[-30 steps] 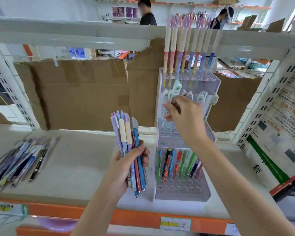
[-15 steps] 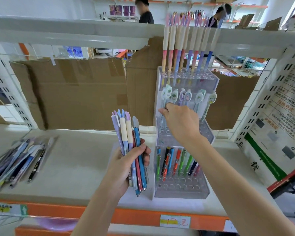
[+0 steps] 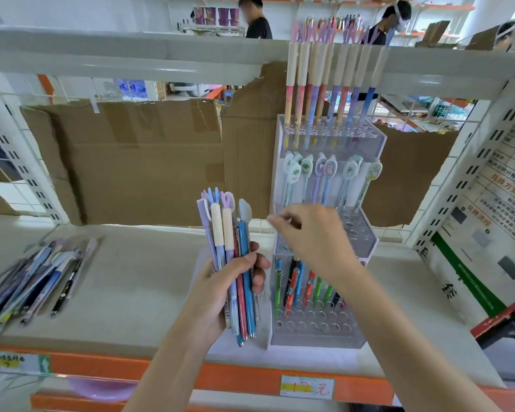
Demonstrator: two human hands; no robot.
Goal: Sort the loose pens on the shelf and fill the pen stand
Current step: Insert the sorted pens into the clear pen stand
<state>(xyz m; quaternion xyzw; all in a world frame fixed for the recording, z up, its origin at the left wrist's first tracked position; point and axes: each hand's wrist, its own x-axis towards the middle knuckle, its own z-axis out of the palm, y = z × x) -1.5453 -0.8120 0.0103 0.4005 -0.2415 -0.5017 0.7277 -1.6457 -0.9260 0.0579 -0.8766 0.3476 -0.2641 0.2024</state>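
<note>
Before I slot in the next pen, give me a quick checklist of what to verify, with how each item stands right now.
1. Left hand has a firm grip on the pen bundle: ok.
2. Right hand free to pick a pen: cannot tell; fingertips blurred.
3. Pen stand upright on the shelf: ok.
4. Empty holes in the front tier: ok, front rows open.
5. Middle tier has room: ok, holes show right of the hand.
6. Loose pens at left all sorted: not ok, pile remains.
</note>
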